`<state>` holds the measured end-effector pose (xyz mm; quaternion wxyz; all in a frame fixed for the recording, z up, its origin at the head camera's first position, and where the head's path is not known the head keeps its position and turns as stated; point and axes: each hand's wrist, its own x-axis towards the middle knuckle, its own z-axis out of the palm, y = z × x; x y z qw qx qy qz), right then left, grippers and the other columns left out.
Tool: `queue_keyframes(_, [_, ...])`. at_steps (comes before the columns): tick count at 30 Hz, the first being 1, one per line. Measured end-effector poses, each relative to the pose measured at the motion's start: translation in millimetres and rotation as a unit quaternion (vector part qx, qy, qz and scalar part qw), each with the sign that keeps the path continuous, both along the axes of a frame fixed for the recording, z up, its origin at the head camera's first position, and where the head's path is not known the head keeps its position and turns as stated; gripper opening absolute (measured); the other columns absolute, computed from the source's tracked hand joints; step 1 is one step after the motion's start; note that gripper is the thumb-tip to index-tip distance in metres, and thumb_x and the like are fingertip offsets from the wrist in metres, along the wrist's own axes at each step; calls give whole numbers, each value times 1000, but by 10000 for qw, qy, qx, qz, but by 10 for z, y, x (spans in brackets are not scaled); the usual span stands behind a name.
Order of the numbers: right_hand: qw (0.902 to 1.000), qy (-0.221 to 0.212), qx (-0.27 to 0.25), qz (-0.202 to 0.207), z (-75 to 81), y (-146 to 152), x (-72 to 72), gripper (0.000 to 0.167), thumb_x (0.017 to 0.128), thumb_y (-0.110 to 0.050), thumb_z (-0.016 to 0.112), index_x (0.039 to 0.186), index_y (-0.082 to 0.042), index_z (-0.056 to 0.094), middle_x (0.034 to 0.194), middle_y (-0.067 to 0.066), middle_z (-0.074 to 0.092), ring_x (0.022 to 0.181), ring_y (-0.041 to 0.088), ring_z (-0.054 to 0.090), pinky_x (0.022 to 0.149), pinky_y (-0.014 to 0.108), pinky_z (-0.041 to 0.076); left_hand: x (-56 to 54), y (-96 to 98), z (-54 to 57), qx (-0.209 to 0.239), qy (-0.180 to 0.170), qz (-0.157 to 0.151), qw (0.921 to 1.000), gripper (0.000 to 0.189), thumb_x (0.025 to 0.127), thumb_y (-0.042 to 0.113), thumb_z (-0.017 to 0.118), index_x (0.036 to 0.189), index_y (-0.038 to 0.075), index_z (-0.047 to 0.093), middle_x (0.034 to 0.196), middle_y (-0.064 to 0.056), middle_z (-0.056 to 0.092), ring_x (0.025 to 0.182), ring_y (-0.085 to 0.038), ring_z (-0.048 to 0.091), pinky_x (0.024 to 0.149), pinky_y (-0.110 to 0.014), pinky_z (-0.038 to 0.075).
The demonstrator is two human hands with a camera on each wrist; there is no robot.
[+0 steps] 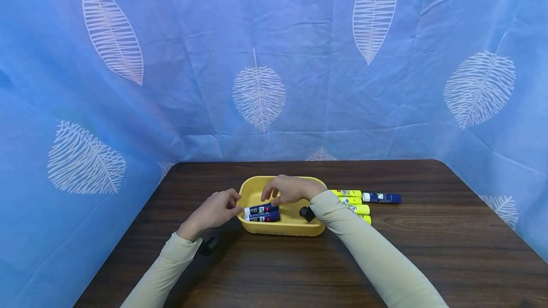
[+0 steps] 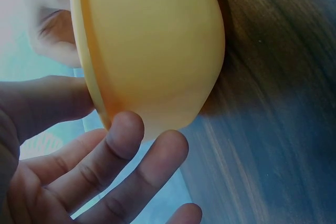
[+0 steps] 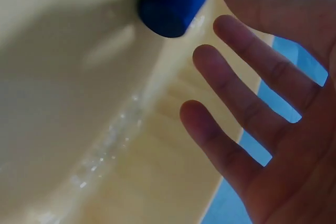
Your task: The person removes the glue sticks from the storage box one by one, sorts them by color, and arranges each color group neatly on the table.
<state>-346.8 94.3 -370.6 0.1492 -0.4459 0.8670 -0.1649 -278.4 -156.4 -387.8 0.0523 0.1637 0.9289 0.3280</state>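
Smooth plastic tray, wood-grain table

- Head view: forward and down, set farthest back; covers table and blue backdrop.
- Left wrist view: close, turned sideways, past left hand onto outer wall of yellow basket.
- Right wrist view: close, past right hand, into basket's interior.
- Shared by all: basket.
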Motion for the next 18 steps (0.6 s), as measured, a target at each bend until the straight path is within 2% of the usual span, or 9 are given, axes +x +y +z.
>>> queue_keyframes(5, [9998, -73, 209, 11, -48, -36, 22, 29, 96, -3, 68, 124, -8, 71, 121, 4, 72, 110, 21, 67, 92, 30, 54, -3, 10, -1, 20, -28, 63, 10000, 30, 95, 11, 73, 121, 0, 65, 91, -2, 69, 77, -16, 62, 76, -36, 58])
queue_keyframes(11, [9989, 90, 422, -164, -88, -98, 34, 28, 97, -6, 68, 124, -13, 71, 118, 2, 73, 106, 15, 67, 92, 31, 54, -1, 6, -5, -22, 2, 7, 10000, 30, 95, 10, 72, 122, -1, 64, 91, -3, 69, 78, -18, 63, 75, -35, 58])
queue_keyframes(18, [9983, 177, 528, -172, -118, -125, 28, 29, 97, -3, 67, 124, -13, 70, 117, 5, 73, 106, 19, 69, 93, 34, 54, -2, 11, -6, -26, -8, 26, 10000, 29, 95, 10, 72, 121, 0, 65, 92, -3, 69, 79, -19, 64, 77, -36, 59])
